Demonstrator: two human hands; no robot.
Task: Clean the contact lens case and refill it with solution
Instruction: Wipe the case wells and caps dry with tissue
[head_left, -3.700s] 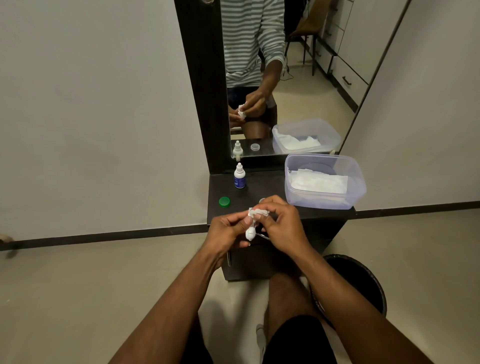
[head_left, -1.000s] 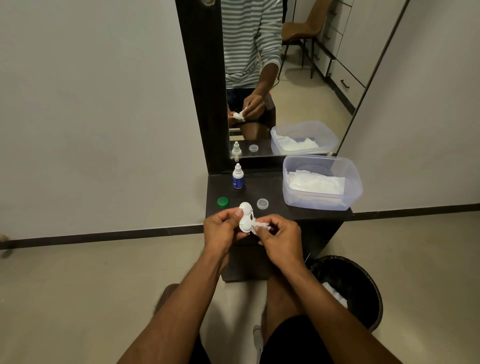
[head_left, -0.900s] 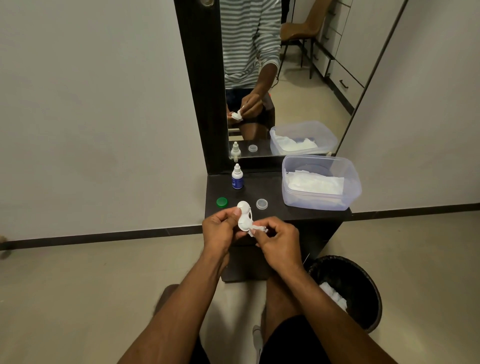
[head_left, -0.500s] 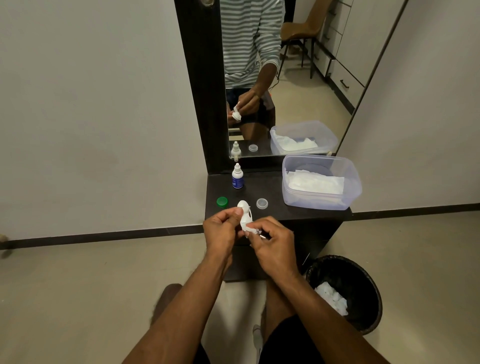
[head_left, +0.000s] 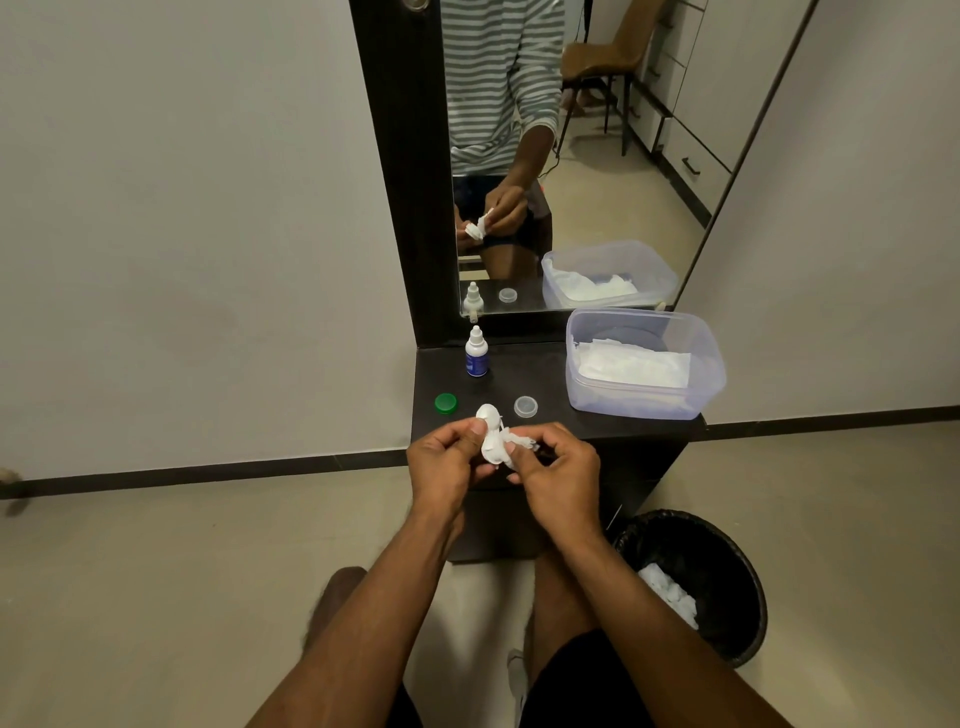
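My left hand (head_left: 445, 460) pinches the white contact lens case (head_left: 491, 435) and holds it on end above the front edge of the dark stand (head_left: 550, 374). My right hand (head_left: 562, 474) pinches a small wad of white tissue (head_left: 521, 441) against the lower well of the case. A green cap (head_left: 445, 403) and a clear cap (head_left: 525, 406) lie on the stand behind my hands. The small solution bottle (head_left: 476, 352), white with a blue label, stands upright near the mirror.
A clear plastic tub (head_left: 644, 364) with folded white tissues sits at the right of the stand. A black waste bin (head_left: 696, 582) with used tissue stands on the floor at the lower right. The mirror (head_left: 561, 156) rises behind the stand.
The case was turned from lying between both hands to standing on end. My right hand kept working the tissue against it, shifting from the upper part to the lower well.
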